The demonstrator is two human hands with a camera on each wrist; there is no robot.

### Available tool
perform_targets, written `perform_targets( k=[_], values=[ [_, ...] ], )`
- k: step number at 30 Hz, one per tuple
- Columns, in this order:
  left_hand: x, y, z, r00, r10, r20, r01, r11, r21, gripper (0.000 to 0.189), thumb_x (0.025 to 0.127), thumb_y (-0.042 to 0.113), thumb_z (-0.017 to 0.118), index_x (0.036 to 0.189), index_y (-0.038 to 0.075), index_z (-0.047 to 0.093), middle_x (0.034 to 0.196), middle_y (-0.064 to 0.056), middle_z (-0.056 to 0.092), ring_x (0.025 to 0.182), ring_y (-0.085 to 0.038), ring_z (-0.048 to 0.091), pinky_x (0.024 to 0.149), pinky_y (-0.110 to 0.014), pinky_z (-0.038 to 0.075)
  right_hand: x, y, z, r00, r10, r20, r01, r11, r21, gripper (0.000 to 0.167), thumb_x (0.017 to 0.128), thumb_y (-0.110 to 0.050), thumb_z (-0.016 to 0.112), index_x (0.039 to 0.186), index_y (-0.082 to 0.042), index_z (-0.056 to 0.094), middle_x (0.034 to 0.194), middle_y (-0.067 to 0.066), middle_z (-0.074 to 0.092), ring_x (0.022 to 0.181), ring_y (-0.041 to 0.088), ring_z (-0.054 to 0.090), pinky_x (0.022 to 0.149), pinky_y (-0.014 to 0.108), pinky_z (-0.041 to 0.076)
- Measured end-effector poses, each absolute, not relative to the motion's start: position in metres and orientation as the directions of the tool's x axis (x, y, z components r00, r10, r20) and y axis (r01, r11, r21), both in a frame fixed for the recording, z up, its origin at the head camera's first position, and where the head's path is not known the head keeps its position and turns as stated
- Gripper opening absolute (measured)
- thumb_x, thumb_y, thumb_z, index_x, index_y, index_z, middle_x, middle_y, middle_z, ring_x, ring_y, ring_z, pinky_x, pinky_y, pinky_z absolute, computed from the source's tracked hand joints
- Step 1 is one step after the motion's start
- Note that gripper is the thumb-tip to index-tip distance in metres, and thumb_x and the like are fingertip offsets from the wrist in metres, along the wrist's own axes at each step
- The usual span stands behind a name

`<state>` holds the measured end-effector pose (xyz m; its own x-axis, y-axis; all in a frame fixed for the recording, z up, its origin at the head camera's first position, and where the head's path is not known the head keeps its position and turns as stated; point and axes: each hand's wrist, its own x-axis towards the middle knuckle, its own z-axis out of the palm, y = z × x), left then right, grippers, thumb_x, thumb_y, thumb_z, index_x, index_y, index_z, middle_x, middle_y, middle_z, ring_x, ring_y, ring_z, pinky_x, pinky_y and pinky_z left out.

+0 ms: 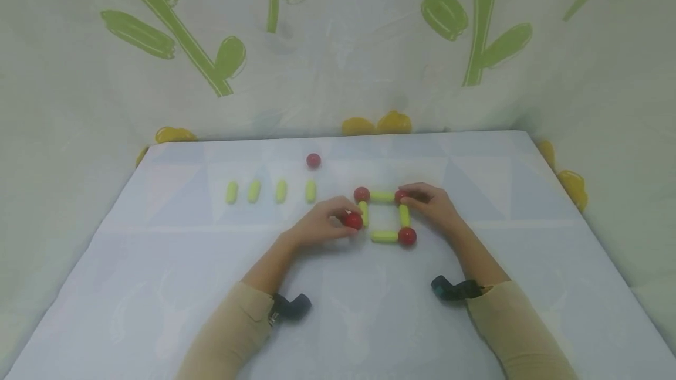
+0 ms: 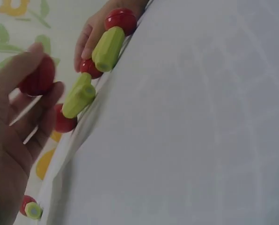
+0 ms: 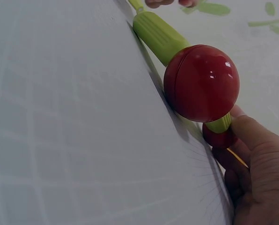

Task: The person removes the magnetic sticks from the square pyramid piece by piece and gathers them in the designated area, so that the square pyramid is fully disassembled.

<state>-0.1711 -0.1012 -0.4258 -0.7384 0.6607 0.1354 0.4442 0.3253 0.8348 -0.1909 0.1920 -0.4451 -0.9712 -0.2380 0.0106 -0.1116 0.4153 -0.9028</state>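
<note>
My left hand point(image 1: 320, 221) pinches a red ball point(image 1: 352, 221) between thumb and fingers, just left of a square of yellow-green rods and red balls. In the left wrist view that held ball point(image 2: 38, 76) is raised beside the frame's free rod ends. With its fingertips, my right hand point(image 1: 434, 204) grips the far-right corner ball point(image 1: 401, 197). The far-left corner ball point(image 1: 361, 194) and near-right corner ball point(image 1: 407, 236) join the rods; the near-left corner has no ball in it. The near rod point(image 1: 384, 236) and left rod point(image 1: 364, 214) end there.
Several loose yellow-green rods, including one rod point(image 1: 281, 191), stand in a row left of the square. A single red ball point(image 1: 314, 160) lies behind them. The white patterned table point(image 1: 338, 309) meets a leaf-print curtain point(image 1: 338, 63) at its back edge.
</note>
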Motion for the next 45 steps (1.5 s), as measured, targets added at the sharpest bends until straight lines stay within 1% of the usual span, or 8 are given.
perform_targets(
  k=[2,10,18,21,24,27,34,45],
  values=[
    [-0.17,-0.103,-0.419,-0.749,0.641,0.169,0.454,0.31,0.835,0.035,0.085,0.014,0.07,0.119,0.013,0.06,0.108,0.003,0.06,0.1,-0.012,0.055,0.087,-0.029,0.05,-0.191,0.193,-0.445,-0.971,-0.239,0.01,-0.11,0.412,-0.905,0.039,0.086,-0.036,0.068,0.118,-0.014,0.063,0.113,0.005,0.067,0.111,0.019,0.059,0.099,0.04,0.045],
    [-0.179,-0.12,-0.415,-0.793,0.555,0.251,0.496,0.349,0.795,0.038,0.085,0.013,0.07,0.122,0.01,0.061,0.107,0.002,0.058,0.094,-0.013,0.055,0.083,-0.033,0.052,-0.19,0.193,-0.445,-0.971,-0.239,0.013,-0.111,0.403,-0.908,0.04,0.086,-0.035,0.068,0.119,-0.014,0.063,0.114,0.004,0.066,0.112,0.018,0.058,0.1,0.038,0.045],
    [-0.194,-0.139,-0.41,-0.881,0.359,0.308,0.449,0.431,0.783,0.042,0.08,0.015,0.075,0.119,0.006,0.062,0.105,-0.004,0.065,0.09,-0.018,0.059,0.081,-0.039,0.053,-0.19,0.193,-0.445,-0.972,-0.236,0.012,-0.11,0.408,-0.906,0.038,0.086,-0.033,0.068,0.118,-0.014,0.063,0.114,0.005,0.066,0.113,0.02,0.058,0.1,0.04,0.044],
    [-0.2,-0.148,-0.406,-0.894,0.306,0.328,0.438,0.439,0.784,0.042,0.079,0.012,0.076,0.118,0.006,0.061,0.106,-0.007,0.065,0.088,-0.021,0.061,0.081,-0.035,0.054,-0.191,0.193,-0.445,-0.974,-0.228,0.002,-0.1,0.418,-0.903,0.038,0.085,-0.034,0.069,0.118,-0.014,0.063,0.114,0.004,0.066,0.113,0.02,0.057,0.1,0.041,0.044],
    [-0.206,-0.157,-0.401,-0.919,0.242,0.311,0.391,0.46,0.797,0.041,0.08,0.013,0.076,0.117,0.007,0.062,0.107,-0.008,0.064,0.09,-0.023,0.063,0.082,-0.028,0.053,-0.191,0.194,-0.444,-0.974,-0.227,-0.002,-0.096,0.42,-0.903,0.04,0.085,-0.034,0.069,0.119,-0.014,0.063,0.116,0.006,0.065,0.114,0.021,0.057,0.101,0.042,0.043],
    [-0.214,-0.166,-0.397,-0.948,0.172,0.267,0.317,0.479,0.818,0.041,0.081,0.019,0.075,0.119,0.01,0.061,0.112,-0.007,0.063,0.095,-0.023,0.064,0.084,-0.026,0.053,-0.19,0.194,-0.443,-0.974,-0.226,-0.005,-0.093,0.42,-0.903,0.041,0.085,-0.035,0.069,0.119,-0.013,0.063,0.116,0.006,0.065,0.115,0.022,0.056,0.101,0.042,0.043],
    [-0.234,-0.181,-0.394,-0.984,0.036,0.177,0.172,0.494,0.853,0.049,0.083,0.03,0.072,0.127,0.015,0.057,0.124,-0.004,0.058,0.109,-0.023,0.059,0.096,-0.037,0.048,-0.19,0.195,-0.442,-0.974,-0.226,-0.005,-0.094,0.426,-0.9,0.039,0.086,-0.034,0.069,0.119,-0.014,0.063,0.116,0.005,0.065,0.115,0.021,0.057,0.101,0.042,0.044],
    [-0.262,-0.199,-0.406,-0.998,-0.018,0.063,0.042,0.549,0.835,0.053,0.086,0.024,0.07,0.134,0.012,0.052,0.131,-0.011,0.052,0.114,-0.028,0.056,0.098,-0.039,0.047,-0.19,0.193,-0.442,-0.972,-0.234,-0.009,-0.094,0.425,-0.901,0.039,0.086,-0.035,0.068,0.119,-0.016,0.062,0.117,0.003,0.064,0.118,0.02,0.054,0.102,0.042,0.043]
  ],
)
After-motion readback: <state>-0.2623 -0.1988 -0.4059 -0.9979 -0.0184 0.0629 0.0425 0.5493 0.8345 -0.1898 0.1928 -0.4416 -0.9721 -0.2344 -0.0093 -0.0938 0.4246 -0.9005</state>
